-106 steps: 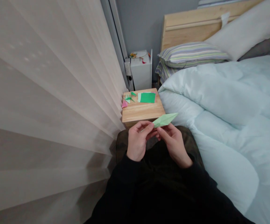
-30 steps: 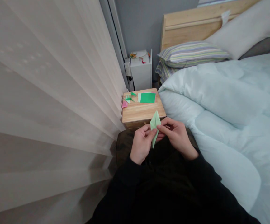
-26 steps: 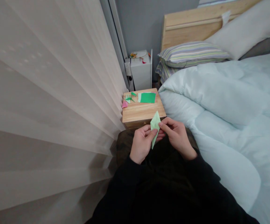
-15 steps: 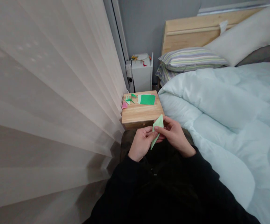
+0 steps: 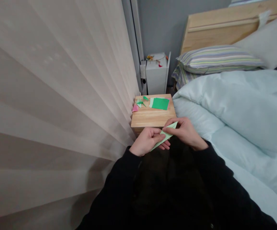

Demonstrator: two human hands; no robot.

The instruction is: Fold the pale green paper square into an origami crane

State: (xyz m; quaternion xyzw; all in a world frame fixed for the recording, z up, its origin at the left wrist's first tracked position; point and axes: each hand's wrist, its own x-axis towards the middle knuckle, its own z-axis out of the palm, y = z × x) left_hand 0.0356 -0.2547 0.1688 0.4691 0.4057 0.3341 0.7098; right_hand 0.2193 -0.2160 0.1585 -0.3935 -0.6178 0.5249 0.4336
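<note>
A pale green piece of folded paper, long and pointed at both ends, is held slantwise over my lap. My left hand grips its lower left part, thumb on top and fingers beneath. My right hand pinches the upper right part between thumb and fingers. The fingers under the paper are partly hidden. Just beyond my hands is a small wooden bedside table. On it lie a stack of coloured paper sheets, dark green uppermost, and several small folded green paper pieces, with a pink folded piece beside them.
A pale pleated curtain hangs close along my left. To the right, a bed with a light blue quilt and a striped pillow stands against a wooden headboard. A white cabinet is behind the table.
The folded paper has turned from nearly upright to a flatter slant, its upper tip now pointing right. Both hands still hold it. The view has shifted left, so the surroundings sit further right.
</note>
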